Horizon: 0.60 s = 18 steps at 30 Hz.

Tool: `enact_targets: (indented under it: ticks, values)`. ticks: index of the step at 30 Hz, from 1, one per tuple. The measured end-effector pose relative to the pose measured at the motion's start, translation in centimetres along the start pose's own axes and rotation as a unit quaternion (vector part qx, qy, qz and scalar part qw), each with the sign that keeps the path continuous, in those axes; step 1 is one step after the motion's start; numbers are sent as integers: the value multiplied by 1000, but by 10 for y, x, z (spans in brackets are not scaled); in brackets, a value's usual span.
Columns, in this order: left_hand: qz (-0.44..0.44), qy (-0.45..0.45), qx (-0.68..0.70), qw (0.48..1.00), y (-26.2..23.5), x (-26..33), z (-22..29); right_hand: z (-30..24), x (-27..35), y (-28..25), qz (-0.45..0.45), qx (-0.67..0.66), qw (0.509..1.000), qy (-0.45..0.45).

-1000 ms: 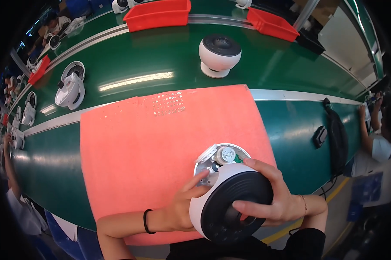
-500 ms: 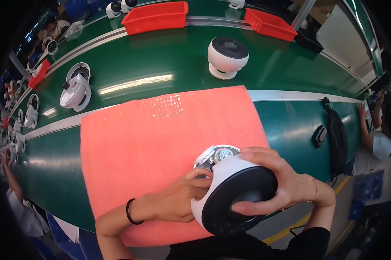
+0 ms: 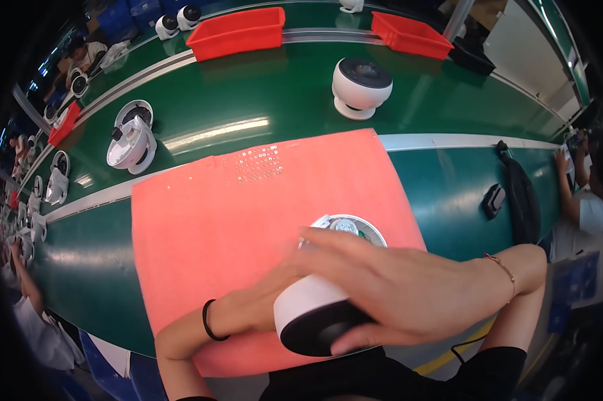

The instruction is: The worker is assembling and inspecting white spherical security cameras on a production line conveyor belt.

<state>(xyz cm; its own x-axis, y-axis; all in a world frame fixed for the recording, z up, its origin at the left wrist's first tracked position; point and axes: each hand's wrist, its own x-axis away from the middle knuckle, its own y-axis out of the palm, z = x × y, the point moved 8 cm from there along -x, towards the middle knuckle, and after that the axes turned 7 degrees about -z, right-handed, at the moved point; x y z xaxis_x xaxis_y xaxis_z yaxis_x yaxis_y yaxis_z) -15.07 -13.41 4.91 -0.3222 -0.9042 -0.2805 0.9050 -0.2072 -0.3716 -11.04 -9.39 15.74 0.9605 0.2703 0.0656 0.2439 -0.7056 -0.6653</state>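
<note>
A round white housing with a black face (image 3: 315, 317) sits near the front edge of the salmon-pink mat (image 3: 248, 214). My right hand (image 3: 395, 287) lies across its top and grips it, fingers pointing left. My left hand (image 3: 261, 301) holds its left side, mostly hidden under the right hand. Just behind them a round white base with exposed parts (image 3: 347, 228) lies on the mat, partly covered by my fingers.
A finished white round unit (image 3: 361, 87) stands on the green conveyor (image 3: 248, 100). An open white unit (image 3: 133, 140) lies at left, with more along the left rim. Two red bins (image 3: 238, 32) (image 3: 412, 35) sit at the back. A black strap (image 3: 519, 194) lies right. Other people work at both sides.
My right hand has swung over the housing's top, from its right side, now covering most of it. The housing has tipped lower toward me. The conveyor units have drifted right.
</note>
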Motion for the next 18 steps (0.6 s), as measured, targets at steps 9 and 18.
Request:
enact_targets:
  ticks: [9,18]
  values:
    - [35,19,-69,997,-16,8,11,-40,-36,19,-93,89,991,21]
    - [-95,55,-148,983,-10,12,33,-60,-25,135,-261,216,937,-88]
